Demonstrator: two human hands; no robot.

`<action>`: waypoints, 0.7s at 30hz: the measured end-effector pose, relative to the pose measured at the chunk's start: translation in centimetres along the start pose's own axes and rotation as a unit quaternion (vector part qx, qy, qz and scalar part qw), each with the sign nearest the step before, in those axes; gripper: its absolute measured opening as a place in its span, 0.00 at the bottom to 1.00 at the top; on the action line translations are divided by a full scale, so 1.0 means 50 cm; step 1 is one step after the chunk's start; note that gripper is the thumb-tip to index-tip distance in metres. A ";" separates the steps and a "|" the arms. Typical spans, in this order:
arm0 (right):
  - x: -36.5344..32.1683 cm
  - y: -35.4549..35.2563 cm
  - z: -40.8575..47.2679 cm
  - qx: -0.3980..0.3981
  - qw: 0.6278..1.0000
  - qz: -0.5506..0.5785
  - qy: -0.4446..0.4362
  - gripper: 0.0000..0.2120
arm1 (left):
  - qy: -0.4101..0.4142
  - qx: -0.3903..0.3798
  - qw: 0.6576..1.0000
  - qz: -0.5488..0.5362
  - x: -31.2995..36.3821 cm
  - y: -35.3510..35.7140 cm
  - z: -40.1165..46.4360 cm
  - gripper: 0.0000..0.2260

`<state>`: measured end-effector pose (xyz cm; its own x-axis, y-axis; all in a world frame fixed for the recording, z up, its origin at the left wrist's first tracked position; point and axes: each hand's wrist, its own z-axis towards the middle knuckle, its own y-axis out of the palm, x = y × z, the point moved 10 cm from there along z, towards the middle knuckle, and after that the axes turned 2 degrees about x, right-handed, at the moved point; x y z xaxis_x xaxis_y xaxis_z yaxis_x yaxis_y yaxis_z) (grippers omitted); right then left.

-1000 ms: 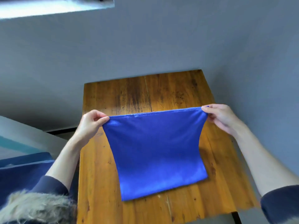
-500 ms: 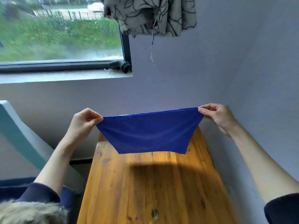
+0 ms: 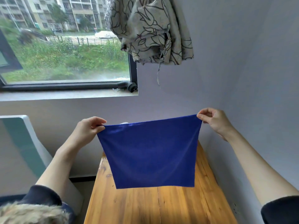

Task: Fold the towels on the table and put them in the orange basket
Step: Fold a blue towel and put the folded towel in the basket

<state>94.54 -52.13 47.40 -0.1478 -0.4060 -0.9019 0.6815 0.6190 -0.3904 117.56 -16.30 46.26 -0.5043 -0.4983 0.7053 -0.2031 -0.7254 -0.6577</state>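
The left hand (image 3: 88,130) and right hand (image 3: 213,121) each pinch a top corner of the blue cloth towel (image 3: 151,153), which hangs unfolded above the wooden table (image 3: 161,207); folding is barely begun, and no orange basket is in view.

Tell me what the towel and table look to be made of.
Towel: soft blue fabric, probably microfibre; matte, fine-napped, and it hangs limp. Table: wood planks, likely varnished; visible grain, seams, dark knots and a slight sheen.

The towel (image 3: 150,152) hangs above the table (image 3: 161,206), between left hand (image 3: 87,131) and right hand (image 3: 215,122).
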 end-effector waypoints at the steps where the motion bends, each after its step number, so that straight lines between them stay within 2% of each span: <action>1: -0.004 0.005 0.001 -0.003 1.000 -0.008 -0.002 0.06 | 0.005 -0.017 0.999 0.037 -0.002 0.005 0.003 0.08; 3: -0.011 0.014 0.003 -0.009 1.000 -0.016 -0.006 0.06 | 0.005 -0.041 0.995 0.095 -0.008 0.012 0.007 0.08; 6: -0.013 0.026 0.003 -0.018 0.999 -0.047 -0.009 0.07 | -0.009 -0.050 0.992 0.116 -0.018 0.011 0.012 0.06; 9: -0.020 0.036 0.004 -0.011 0.992 -0.120 -0.034 0.08 | -0.027 -0.057 0.994 0.090 -0.031 0.009 0.015 0.05; 11: -0.028 0.050 0.003 -0.021 0.986 -0.157 -0.052 0.04 | -0.028 -0.058 0.997 0.053 -0.038 0.008 0.019 0.05; 14: -0.037 0.080 -0.001 -0.054 0.964 -0.242 -0.094 0.08 | -0.024 -0.047 0.999 -0.008 -0.046 0.002 0.022 0.05; 17: -0.031 0.090 -0.003 -0.050 0.962 -0.252 -0.095 0.08 | -0.008 -0.054 0.998 -0.030 -0.053 -0.001 0.019 0.08; 21: 0.003 0.109 -0.001 -0.066 0.969 -0.232 -0.059 0.07 | -0.019 -0.080 0.997 -0.001 -0.088 0.017 0.011 0.13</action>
<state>98.21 -48.77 45.15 -0.3268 -0.7305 -0.5996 0.4628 0.4294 -0.7755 120.07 -14.99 42.76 -0.4718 -0.5168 0.7144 -0.3364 -0.6435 -0.6876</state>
